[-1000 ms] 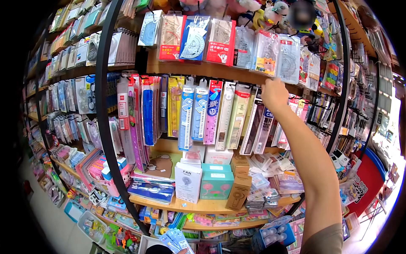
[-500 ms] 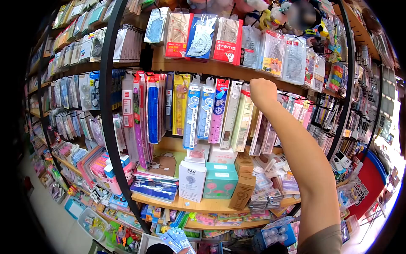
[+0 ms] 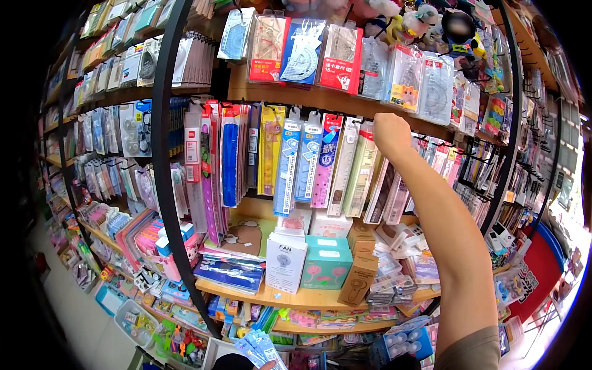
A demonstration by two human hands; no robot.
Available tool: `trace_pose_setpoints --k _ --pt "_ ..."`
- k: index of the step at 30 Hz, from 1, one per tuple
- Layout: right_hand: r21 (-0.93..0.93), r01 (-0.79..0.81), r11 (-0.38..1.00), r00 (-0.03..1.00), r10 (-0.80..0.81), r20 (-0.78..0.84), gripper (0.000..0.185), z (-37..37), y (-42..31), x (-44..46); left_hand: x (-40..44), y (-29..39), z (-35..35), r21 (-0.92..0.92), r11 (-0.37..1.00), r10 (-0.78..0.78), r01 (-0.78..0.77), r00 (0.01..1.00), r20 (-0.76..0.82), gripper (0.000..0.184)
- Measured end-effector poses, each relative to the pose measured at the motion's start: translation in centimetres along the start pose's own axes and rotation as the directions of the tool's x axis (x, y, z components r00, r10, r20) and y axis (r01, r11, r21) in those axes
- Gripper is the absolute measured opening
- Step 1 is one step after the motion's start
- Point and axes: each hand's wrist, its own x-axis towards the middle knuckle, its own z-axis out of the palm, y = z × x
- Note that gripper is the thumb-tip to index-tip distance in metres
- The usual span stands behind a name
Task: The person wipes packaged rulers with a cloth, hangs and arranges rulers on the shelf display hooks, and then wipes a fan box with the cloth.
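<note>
Right hand (image 3: 392,132) is curled up, can't tell if it's pinching anything. It's slid left since a second ago, so now it's up beside the cream ruler pack (image 3: 359,176) hanging mid-rack. Left hand (image 3: 267,365) still holds blue packets (image 3: 258,349) down low.

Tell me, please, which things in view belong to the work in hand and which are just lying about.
In the work:
- blue packets (in left hand)
- hanging rulers (right hand beside them)

Lying about:
- FAN box
- teal box
- brown box
</note>
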Motion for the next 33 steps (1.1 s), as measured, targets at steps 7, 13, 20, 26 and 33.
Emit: trace_pose_setpoints --k 7,13,20,26,33 --pt "0.022 0.002 1.0 0.999 -0.002 -0.033 0.013 0.7 0.6 0.1 0.4 -0.2 -0.5 0.016 1.0 -0.001 0.001 1.0 -0.014 0.028" --pt "0.048 -0.02 0.999 0.998 0.022 -0.06 0.012 0.4 0.7 -0.1 0.7 -0.3 -0.8 0.008 1.0 0.02 -0.02 0.999 -0.03 0.03" --pt "0.035 -0.015 0.999 0.999 0.017 -0.051 0.012 0.2 1.0 -0.3 1.1 -0.5 -1.2 -0.02 1.0 0.007 -0.007 1.0 0.011 0.031" --pt "0.044 0.003 0.999 0.998 0.0 -0.064 0.011 0.1 1.0 -0.4 0.4 0.0 -0.5 0.012 1.0 0.007 -0.007 0.999 0.034 0.032" --pt "-0.03 -0.018 0.999 1.0 0.018 0.0 0.012 -0.2 0.9 0.0 -0.3 0.2 0.0 0.054 0.998 0.024 -0.024 1.0 -0.002 0.032"
